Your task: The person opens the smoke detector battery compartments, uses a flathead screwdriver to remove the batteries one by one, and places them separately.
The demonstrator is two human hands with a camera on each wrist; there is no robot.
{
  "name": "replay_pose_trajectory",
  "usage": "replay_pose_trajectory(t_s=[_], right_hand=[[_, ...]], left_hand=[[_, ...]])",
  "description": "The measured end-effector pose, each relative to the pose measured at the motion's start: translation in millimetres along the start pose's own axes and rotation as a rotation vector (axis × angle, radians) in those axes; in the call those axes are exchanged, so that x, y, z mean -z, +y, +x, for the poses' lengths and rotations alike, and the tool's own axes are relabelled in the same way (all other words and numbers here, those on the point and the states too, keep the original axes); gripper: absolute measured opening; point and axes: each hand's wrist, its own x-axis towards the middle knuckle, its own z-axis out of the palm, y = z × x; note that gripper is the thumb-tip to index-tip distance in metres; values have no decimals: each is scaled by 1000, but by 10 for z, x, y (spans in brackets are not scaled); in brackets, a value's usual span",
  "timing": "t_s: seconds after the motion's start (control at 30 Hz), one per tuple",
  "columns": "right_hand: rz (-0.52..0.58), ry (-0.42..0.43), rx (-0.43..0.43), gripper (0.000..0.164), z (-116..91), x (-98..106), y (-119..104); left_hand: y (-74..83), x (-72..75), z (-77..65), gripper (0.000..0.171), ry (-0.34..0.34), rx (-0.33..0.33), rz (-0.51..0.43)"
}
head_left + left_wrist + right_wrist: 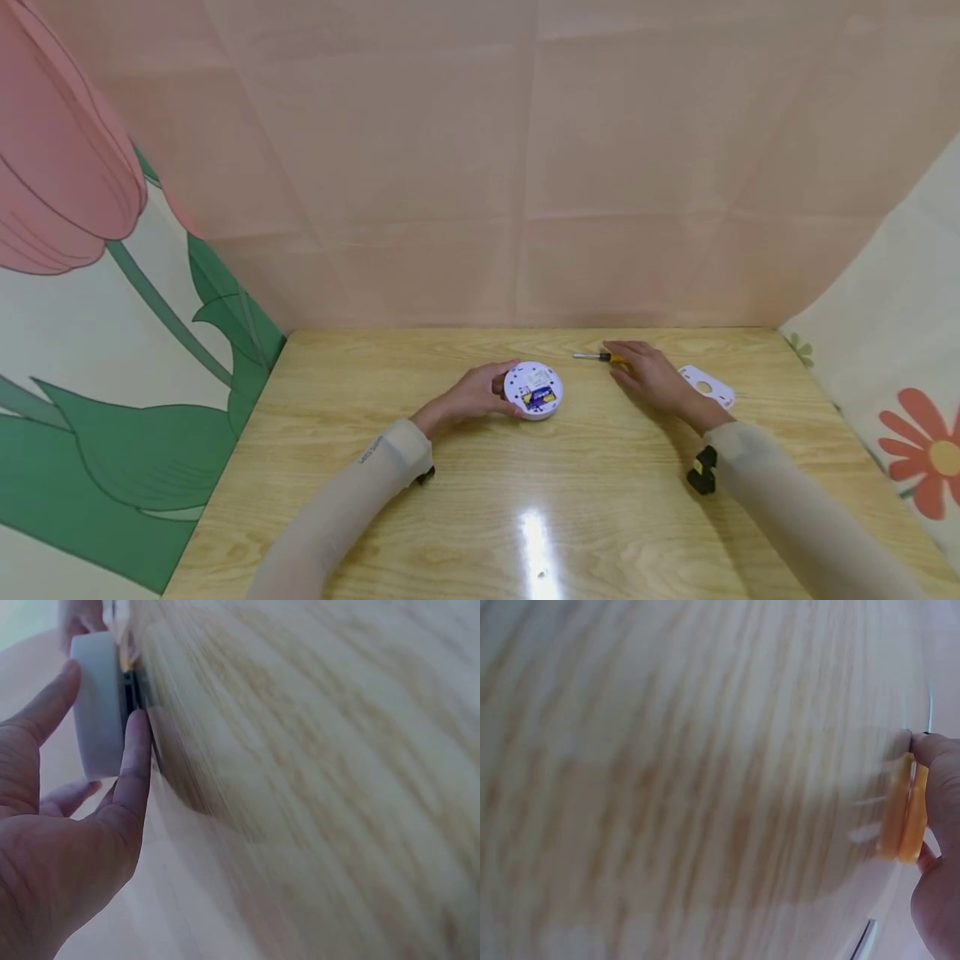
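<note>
My left hand (483,390) holds a round white smoke detector (528,374) by its left edge, thumb and fingers spread around the rim. The detector's back faces up, showing small holes, a label and a blue-and-yellow battery (538,398). From the left wrist view, fingers of the left hand (82,840) lie along the white side wall (97,705). Farther right, my right hand (647,377) pinches a screwdriver (618,358) near its black collar; the metal shaft points left. In the right wrist view its orange handle (915,814) lies low at the tabletop, partly behind the hand.
A white mounting plate (718,392) with a central hole lies by the right wrist, partly covered by it. The wooden table (480,517) ends at a pink cloth backdrop (420,250). Flower-printed cloths stand at both sides.
</note>
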Motion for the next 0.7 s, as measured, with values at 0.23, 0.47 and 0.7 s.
replay_pose_trajectory(t_s=[0.23,0.47,0.7], right_hand=[[13,37,38,43,41,-66,29],[21,48,18,36,53,-118,42],[-4,48,-8,31,47,-146,46]], left_hand=[[-8,24,12,95,-14,-28,3],[34,52,-8,93,-28,-48,41],[39,61,17,95,-57,-75,157]])
